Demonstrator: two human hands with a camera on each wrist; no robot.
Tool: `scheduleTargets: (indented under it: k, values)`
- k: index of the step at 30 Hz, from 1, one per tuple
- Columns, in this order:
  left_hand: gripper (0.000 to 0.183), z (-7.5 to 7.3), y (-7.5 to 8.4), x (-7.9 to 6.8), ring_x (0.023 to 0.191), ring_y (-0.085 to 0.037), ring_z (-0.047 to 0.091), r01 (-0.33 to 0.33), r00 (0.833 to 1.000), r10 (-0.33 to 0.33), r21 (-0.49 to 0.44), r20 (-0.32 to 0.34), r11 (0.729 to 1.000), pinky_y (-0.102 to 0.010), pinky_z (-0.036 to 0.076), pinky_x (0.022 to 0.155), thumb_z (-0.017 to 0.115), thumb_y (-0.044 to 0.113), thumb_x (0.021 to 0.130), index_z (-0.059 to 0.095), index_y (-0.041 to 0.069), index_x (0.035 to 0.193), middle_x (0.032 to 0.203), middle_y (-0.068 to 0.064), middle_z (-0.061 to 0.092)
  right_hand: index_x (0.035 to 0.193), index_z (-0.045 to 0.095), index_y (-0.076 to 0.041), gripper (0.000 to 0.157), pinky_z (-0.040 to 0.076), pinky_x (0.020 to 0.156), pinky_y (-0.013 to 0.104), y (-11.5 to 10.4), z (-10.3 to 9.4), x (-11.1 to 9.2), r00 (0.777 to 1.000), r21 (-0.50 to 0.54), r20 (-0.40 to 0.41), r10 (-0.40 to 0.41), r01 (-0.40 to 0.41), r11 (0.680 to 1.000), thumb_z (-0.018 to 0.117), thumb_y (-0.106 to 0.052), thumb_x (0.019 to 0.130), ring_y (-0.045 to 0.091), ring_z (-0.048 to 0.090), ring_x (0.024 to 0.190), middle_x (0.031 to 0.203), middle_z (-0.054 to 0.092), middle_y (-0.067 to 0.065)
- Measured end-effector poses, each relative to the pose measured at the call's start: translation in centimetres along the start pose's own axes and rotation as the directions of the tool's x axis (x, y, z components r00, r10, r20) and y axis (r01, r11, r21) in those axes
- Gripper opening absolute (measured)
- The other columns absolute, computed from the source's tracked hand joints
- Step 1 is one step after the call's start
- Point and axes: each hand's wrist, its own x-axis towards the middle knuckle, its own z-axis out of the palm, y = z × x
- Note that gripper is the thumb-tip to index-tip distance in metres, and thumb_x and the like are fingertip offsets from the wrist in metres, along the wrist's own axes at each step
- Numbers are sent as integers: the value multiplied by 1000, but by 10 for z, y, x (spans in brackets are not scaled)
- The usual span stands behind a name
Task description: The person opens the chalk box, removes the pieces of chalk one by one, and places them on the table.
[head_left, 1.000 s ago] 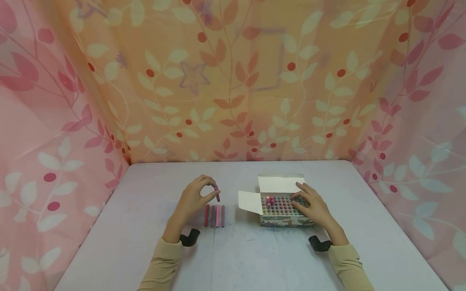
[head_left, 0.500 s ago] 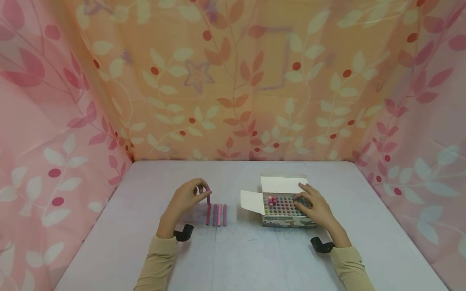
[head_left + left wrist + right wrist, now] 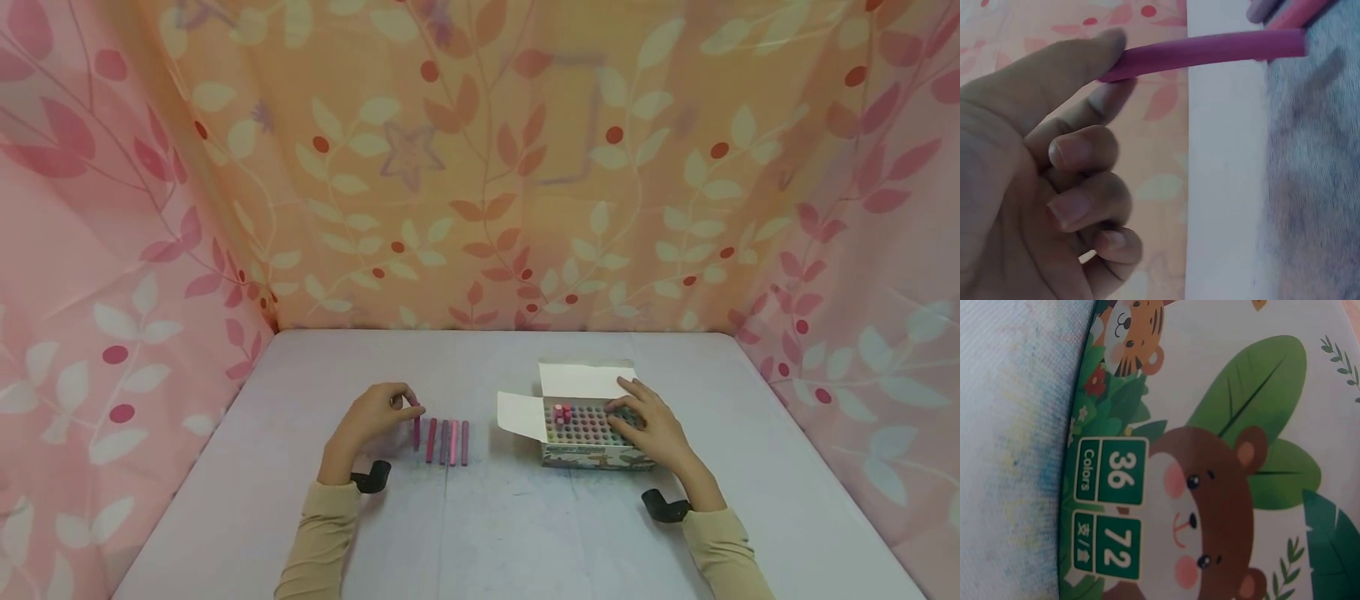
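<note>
My left hand (image 3: 375,417) pinches a magenta crayon (image 3: 1210,53) by one end, between thumb and forefinger. The crayon stands nearly upright left of a row of several pink, red and purple crayons (image 3: 453,443) on the table. In the left wrist view its free end lies near its shadow; whether it touches the table I cannot tell. My right hand (image 3: 656,429) holds the right side of an open crayon box (image 3: 592,457), its fingers bent over the top. Several pink crayons (image 3: 561,414) stick up at the back left of the box's many-holed top.
The box's white lid (image 3: 585,379) stands up at the back, and a side flap (image 3: 521,415) juts left. The right wrist view shows the box's printed face (image 3: 1222,487), with a bear. A pale cloth covers the table (image 3: 510,533); floral curtains (image 3: 480,167) enclose it.
My left hand has moved left and down with the magenta crayon, from above the row to its left side. My right hand has stayed at the box. The head view has shifted slightly.
</note>
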Motion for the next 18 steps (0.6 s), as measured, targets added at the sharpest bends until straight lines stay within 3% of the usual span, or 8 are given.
scheduleTargets:
  k: [10,14,18]
  values:
    - [22,2,-7,-2,53,-9,38,90,989,-86,-27,122,996,-26,33,49,71,35,79,65,14,76,57,4,44,92,65,-25,12,24,95,68,2,-2,1,1000,6,13,11,-11,1000,69,-30,82,40,28,134,142,41,13]
    - [23,11,-8,0,55,-11,41,120,988,-118,-20,96,993,-28,35,51,72,34,79,65,12,74,59,3,47,92,65,-25,12,24,94,69,2,-1,1,1000,7,13,5,-6,1000,69,-30,82,40,28,133,142,41,14]
    - [26,24,-14,3,61,-12,45,150,987,-152,54,47,987,-28,37,55,72,38,78,64,14,72,64,3,52,92,65,-25,12,23,95,69,2,-1,2,1000,11,16,6,-7,1000,69,-29,82,41,28,133,142,41,14]
